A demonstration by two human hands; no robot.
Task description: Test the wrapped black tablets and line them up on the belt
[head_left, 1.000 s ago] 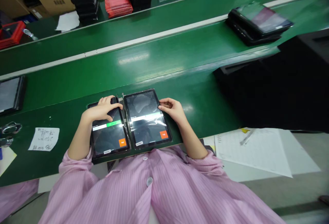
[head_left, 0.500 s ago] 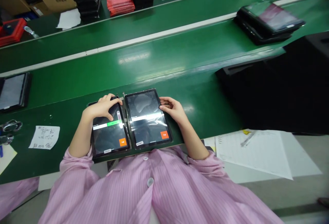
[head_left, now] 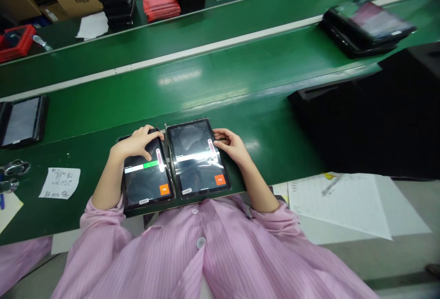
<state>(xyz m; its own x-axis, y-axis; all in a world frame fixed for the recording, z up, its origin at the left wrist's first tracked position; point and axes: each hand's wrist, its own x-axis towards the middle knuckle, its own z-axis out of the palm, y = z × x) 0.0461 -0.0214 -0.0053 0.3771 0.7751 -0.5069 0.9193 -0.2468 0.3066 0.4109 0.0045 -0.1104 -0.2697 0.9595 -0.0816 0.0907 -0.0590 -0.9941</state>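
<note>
Two tablets lie side by side at the near edge of the green bench, screens lit. My left hand (head_left: 139,144) reaches across the upper part of the left tablet (head_left: 142,189); its fingers bend over the top and right edges, and the thumb stands apart above the screen. At the right tablet (head_left: 197,177), my right hand (head_left: 232,144) holds the upper right edge with thumb and curled fingers. Each screen has an orange "Fail" box low on the right and a small upright slider. A green bar shows on the left screen.
On the green belt, a cased tablet (head_left: 22,120) lies at the left and stacked tablets (head_left: 371,26) at the right. A large black object (head_left: 371,116) covers the bench's right side. A handwritten note (head_left: 60,183) is at the left; papers (head_left: 343,205) stick out below the bench.
A slider has appeared on the right tablet's screen. The tablets on the belt have shifted slightly to the right. Both hands have stayed almost still.
</note>
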